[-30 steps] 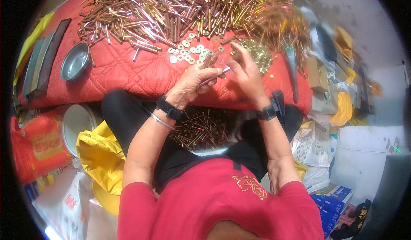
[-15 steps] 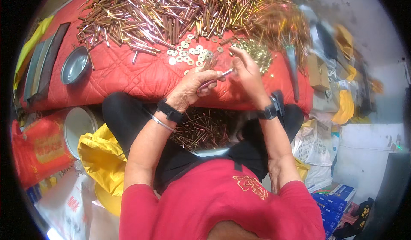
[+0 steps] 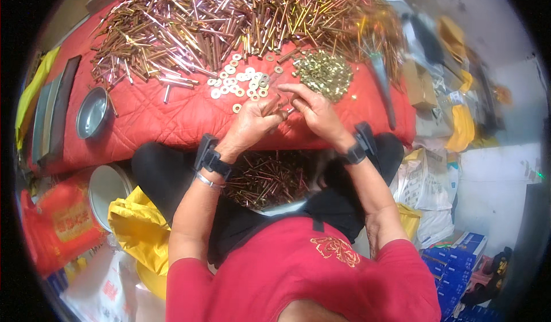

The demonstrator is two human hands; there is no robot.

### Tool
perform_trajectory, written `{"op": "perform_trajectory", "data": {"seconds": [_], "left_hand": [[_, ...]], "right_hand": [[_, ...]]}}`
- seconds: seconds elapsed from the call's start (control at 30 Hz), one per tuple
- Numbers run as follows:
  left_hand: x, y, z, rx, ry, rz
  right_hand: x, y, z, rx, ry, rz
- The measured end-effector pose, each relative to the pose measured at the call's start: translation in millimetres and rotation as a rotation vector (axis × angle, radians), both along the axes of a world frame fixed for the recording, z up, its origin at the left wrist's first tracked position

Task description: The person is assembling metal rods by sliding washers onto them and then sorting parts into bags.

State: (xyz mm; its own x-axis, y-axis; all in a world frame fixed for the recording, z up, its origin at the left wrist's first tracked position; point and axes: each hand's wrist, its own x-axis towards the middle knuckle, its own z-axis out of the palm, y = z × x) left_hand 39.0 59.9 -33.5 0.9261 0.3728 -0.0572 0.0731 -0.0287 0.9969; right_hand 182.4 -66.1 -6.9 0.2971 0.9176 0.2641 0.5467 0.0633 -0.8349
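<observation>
My left hand is closed around a slim copper-coloured metal rod, mostly covered by the fingers. At the rod's end my right hand meets it, index finger stretched toward the left hand and the other fingers bent in. A small pale tip shows between the hands; whatever the right fingers pinch there is hidden. Just beyond, flat round washers lie scattered on the red quilted cover. Right of them sits a heap of small brass-coloured nuts. A big pile of metal rods spreads across the far side.
A grey metal bowl rests at the left of the cover. More rods lie below, between my legs. A grey-green tapered tool lies at the right. Yellow sacking and blue boxes flank me.
Both hands have shifted slightly left and turned; the rod shows less than before. The right hand has come down closer to the left, and the view has tilted a little.
</observation>
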Motion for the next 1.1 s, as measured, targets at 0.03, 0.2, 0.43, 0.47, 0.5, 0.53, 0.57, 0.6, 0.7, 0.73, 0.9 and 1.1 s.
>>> {"op": "perform_trajectory", "data": {"seconds": [0.03,0.2,0.43,0.47,0.5,0.53,0.57,0.6,0.7,0.73,0.9,1.1], "left_hand": [[-2.9,0.3,7.6,0.053,0.003,-0.085],[-10.6,10.0,12.5,0.066,-0.039,-0.021],[-5.4,26.2,-10.2,-0.767,-0.022,0.204],[-4.4,27.6,-13.0,-0.877,-0.064,0.222],[-5.4,30.8,-18.2,-0.973,-0.129,0.225],[-5.4,33.3,-22.4,-1.053,-0.163,0.216],[-3.9,34.0,-26.1,-1.133,-0.199,0.206],[-2.3,34.7,-27.2,-1.215,-0.238,0.192],[0.0,32.0,-21.8,-0.998,-0.259,0.361],[-0.4,30.7,-18.9,-0.933,-0.273,0.436],[-3.8,37.8,-25.4,-0.523,-0.226,0.542],[10.2,26.0,-33.9,-0.434,-0.216,0.373]], "right_hand": [[-0.6,-5.1,6.1,-0.028,-0.009,0.038],[26.5,-0.7,22.0,-0.346,0.264,0.171],[123.7,83.1,-28.2,-0.106,-0.816,-0.677],[132.7,93.0,-30.0,-0.158,-0.919,-0.764],[137.4,104.5,-33.7,-0.25,-0.978,-0.83],[141.2,111.0,-37.3,-0.284,-0.868,-0.827],[143.8,113.6,-41.6,-0.285,-0.854,-0.826],[147.6,114.4,-45.4,-0.286,-0.844,-0.826],[157.4,113.5,-46.2,-0.224,-0.865,-0.765],[155.9,109.6,-43.9,-0.213,-0.911,-0.722],[116.5,75.4,-7.7,-0.038,-1.08,-0.635],[36.6,25.4,24.0,-0.2,-0.976,-0.374]]}}
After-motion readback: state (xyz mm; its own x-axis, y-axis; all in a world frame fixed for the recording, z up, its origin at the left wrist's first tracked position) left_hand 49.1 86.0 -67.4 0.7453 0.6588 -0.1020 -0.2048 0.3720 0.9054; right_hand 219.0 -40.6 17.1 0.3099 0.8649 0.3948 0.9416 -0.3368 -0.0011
